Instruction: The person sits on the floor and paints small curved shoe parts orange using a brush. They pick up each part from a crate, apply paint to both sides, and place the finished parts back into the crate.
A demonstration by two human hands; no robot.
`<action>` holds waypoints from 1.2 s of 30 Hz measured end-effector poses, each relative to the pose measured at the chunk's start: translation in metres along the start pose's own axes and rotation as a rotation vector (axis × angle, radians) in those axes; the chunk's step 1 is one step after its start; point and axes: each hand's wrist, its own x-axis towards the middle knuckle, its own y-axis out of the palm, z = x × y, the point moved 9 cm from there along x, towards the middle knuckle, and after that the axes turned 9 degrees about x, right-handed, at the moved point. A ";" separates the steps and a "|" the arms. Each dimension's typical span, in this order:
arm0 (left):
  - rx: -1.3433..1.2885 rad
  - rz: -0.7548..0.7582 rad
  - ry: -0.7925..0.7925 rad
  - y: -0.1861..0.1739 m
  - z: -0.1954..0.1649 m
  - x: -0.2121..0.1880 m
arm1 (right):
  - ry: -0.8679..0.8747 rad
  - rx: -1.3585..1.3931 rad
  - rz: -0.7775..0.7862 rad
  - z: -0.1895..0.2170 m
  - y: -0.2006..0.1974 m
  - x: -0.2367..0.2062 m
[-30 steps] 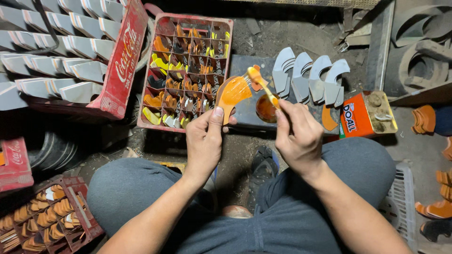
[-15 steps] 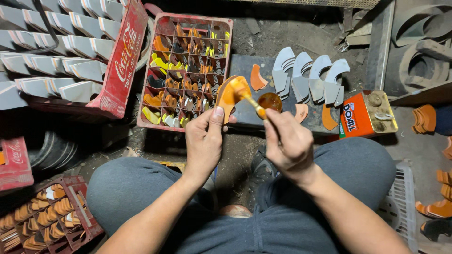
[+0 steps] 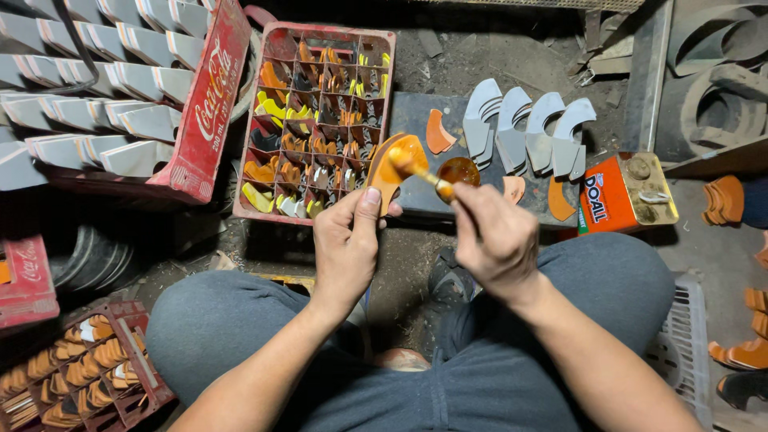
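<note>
My left hand (image 3: 348, 244) holds an orange curved heel piece (image 3: 392, 172) upright by its lower edge. In my right hand (image 3: 496, 236) is a small brush (image 3: 416, 168); its glue-covered tip rests on the upper face of the orange piece. Just behind the brush, a small round pot of amber glue (image 3: 459, 171) sits on a dark slab (image 3: 416, 120). Both hands are above my knees, in front of a red compartment crate (image 3: 316, 120).
The red crate holds orange, yellow and dark pieces. Grey curved pieces (image 3: 528, 132) stand in a row on the slab. An orange tin (image 3: 628, 196) sits at right. Another red crate (image 3: 120, 88) with grey pieces is at left; a third (image 3: 80, 376) lies lower left.
The brush has moved from the right side of the orange piece to its upper face. My right hand has shifted left and lower; my left hand has stayed nearly still.
</note>
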 end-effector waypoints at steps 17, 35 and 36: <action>-0.368 0.194 -0.184 0.013 0.028 0.006 | 0.614 1.160 -0.433 -0.058 -0.038 -0.013; -0.493 0.204 -0.086 0.054 0.025 -0.006 | 0.979 1.341 -0.314 -0.043 0.087 -0.051; -0.462 0.228 -0.072 0.054 0.019 -0.005 | 0.981 1.282 -0.249 -0.046 0.082 -0.049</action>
